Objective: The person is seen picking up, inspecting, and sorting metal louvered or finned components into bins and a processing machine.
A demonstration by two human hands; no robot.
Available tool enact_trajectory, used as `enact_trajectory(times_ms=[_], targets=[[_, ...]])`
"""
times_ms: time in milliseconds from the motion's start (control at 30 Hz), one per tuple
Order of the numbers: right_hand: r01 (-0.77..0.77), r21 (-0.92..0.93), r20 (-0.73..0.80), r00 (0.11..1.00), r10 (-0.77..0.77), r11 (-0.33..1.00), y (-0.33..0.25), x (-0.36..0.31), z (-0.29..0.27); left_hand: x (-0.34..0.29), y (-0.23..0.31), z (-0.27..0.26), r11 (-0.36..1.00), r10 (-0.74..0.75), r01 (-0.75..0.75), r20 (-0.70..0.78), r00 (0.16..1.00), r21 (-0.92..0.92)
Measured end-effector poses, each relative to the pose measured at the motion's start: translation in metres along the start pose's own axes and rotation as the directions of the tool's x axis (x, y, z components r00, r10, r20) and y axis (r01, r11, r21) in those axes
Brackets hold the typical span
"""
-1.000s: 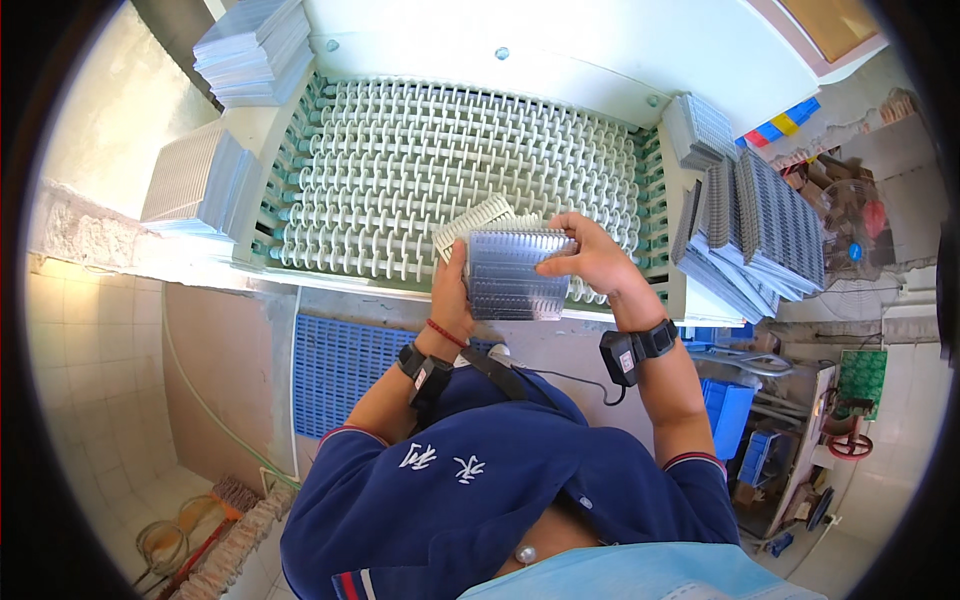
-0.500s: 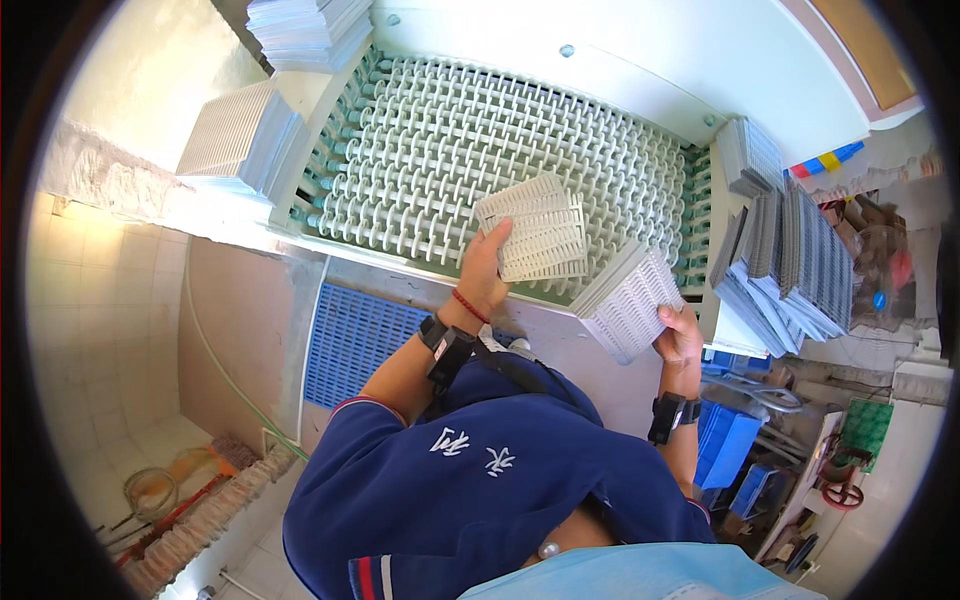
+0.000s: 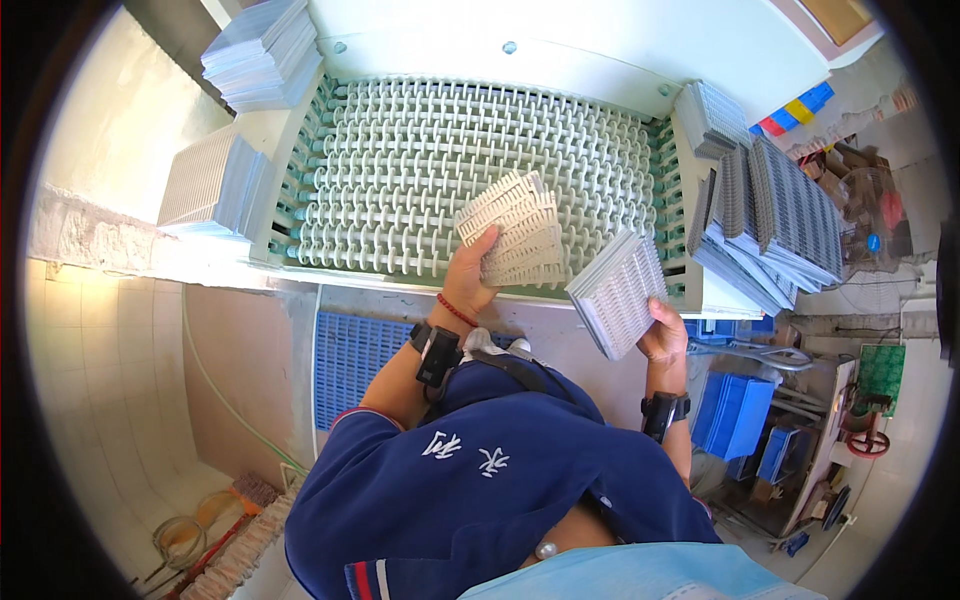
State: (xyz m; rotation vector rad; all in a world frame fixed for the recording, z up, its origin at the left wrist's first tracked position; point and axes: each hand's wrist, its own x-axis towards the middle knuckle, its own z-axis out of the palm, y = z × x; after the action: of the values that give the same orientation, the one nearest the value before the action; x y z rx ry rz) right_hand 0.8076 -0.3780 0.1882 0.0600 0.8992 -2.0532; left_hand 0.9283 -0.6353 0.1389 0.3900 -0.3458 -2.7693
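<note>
My left hand point(image 3: 472, 268) is closed on the lower left edge of a few thin, cream slotted panels point(image 3: 522, 228), spread in a loose fan above the conveyor's front. In my right hand point(image 3: 664, 332) is a thicker stack of similar pale slotted panels point(image 3: 622, 298), tilted in front of the conveyor's front right corner. My right fingers grip that stack at its lower right edge. The two bundles are apart. Beneath and behind them runs the roller conveyor point(image 3: 400, 170), with rows of pale discs on rods. How many panels each hand holds cannot be made out.
Panel stacks stand on the conveyor's left ledge, one far point(image 3: 262, 60) and one nearer point(image 3: 212, 190). On the right side are a small stack point(image 3: 712, 118) and a larger leaning pile point(image 3: 790, 215). Blue bins point(image 3: 733, 412) sit below right; a blue slatted mat point(image 3: 360, 362) lies below left.
The panels in my left hand are fanned out at a different angle. My right hand's stack has turned slightly more upright. The whole view has shifted a little.
</note>
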Motion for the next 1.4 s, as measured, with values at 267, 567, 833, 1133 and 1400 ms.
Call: enact_trajectory(times_ms=[267, 567, 833, 1133, 1400], targets=[[-0.026, -0.025, -0.030, 0.999, 0.025, 0.999, -0.001, -0.002, -0.004, -0.011, 0.022, -0.005, 0.969, -0.021, -0.014, 0.141, 0.990, 0.248], [-0.095, 0.157, 0.035, 0.995, 0.091, 0.983, 0.030, 0.019, 0.010, -0.027, -0.001, -0.008, 0.966, -0.212, 0.198, 0.076, 0.974, 0.164], [-0.120, 0.098, 0.040, 0.992, 0.117, 0.988, 0.042, 0.029, 0.013, -0.042, 0.010, -0.008, 0.948, -0.306, 0.291, 0.124, 0.944, 0.128], [-0.077, 0.091, 0.055, 0.996, 0.072, 0.993, 0.055, 0.032, 0.002, -0.045, 0.007, -0.006, 0.962, -0.266, 0.242, 0.238, 0.934, 0.123], [-0.077, 0.063, 0.056, 0.996, 0.073, 0.995, 0.057, 0.028, 0.012, -0.042, -0.002, 0.000, 0.968, -0.246, 0.222, 0.244, 0.938, 0.119]])
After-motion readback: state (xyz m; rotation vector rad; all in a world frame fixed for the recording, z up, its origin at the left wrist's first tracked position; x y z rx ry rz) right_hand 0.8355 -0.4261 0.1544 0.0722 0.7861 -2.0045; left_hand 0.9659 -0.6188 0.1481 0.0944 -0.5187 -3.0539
